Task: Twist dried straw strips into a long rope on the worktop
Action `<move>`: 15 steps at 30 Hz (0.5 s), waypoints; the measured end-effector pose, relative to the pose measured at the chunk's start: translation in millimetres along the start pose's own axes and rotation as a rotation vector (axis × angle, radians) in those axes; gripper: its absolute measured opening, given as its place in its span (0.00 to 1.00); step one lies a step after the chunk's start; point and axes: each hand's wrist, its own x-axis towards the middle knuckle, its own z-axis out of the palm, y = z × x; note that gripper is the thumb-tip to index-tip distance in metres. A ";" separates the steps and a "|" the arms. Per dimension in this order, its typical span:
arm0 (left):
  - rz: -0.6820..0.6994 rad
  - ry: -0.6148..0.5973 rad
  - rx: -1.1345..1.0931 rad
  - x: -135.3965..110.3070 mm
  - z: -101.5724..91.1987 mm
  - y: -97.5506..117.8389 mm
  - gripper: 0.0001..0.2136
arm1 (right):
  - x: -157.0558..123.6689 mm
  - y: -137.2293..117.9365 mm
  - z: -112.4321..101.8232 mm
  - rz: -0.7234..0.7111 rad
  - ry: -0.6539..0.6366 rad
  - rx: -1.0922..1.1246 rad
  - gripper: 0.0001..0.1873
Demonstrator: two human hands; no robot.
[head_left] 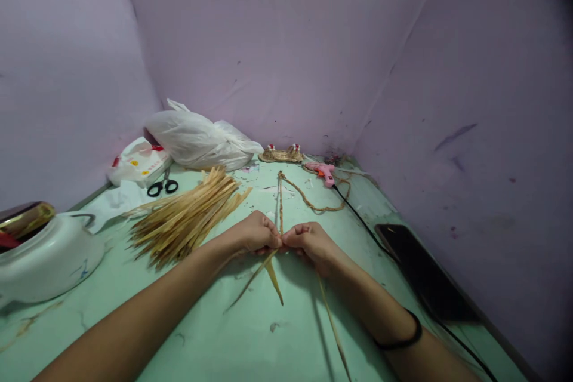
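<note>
The green table [233, 340] carries a bundle of dry strips [183, 221] left of centre. Nearer the middle, the left hand [262, 233] and right hand [308, 242] nearly meet, each grip pressed together, fingertips pinching the near end of a twisted cord [281, 209] stretching away from them. Two loose ends [274, 280] dangle below; a narrow strip [330, 319] trails beneath the right wrist.

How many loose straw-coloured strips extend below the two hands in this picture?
3: a narrow strip and a broader strip below the left hand, and a long strip below the right hand. More may be hidden behind the hands.
</note>
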 end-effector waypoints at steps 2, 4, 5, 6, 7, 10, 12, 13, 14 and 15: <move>-0.006 0.027 0.086 -0.9 -2.4 -0.5 0.04 | 1.6 1.2 -0.4 -0.006 0.011 -0.029 0.04; -0.021 0.062 0.163 -2.0 -6.3 -1.1 0.04 | 3.0 3.4 -0.2 -0.021 0.013 -0.040 0.04; -0.028 0.070 0.189 -2.7 -8.2 -1.0 0.04 | 3.6 4.5 0.0 -0.030 0.008 -0.035 0.04; -0.031 0.066 0.206 -3.6 -10.0 -0.7 0.04 | 3.9 5.5 0.3 -0.039 0.002 -0.026 0.04; -0.036 0.052 0.213 -4.5 -11.5 -0.2 0.04 | 4.0 6.3 0.7 -0.046 -0.003 -0.018 0.04; -0.078 0.001 0.187 -6.5 -14.0 1.8 0.04 | 3.6 7.1 1.7 -0.053 -0.001 0.003 0.04; -0.122 -0.029 0.133 -7.5 -14.9 3.7 0.04 | 2.9 6.6 2.0 -0.058 -0.005 0.028 0.04; -0.139 -0.037 0.112 -8.2 -15.0 5.1 0.04 | 2.6 6.2 2.0 -0.059 -0.008 0.041 0.04; -0.150 -0.042 0.106 -9.3 -14.5 6.9 0.04 | 2.3 5.8 2.0 -0.058 -0.012 0.052 0.04; -0.152 -0.047 0.119 -11.0 -13.1 9.1 0.04 | 2.0 5.5 2.1 -0.055 -0.016 0.059 0.03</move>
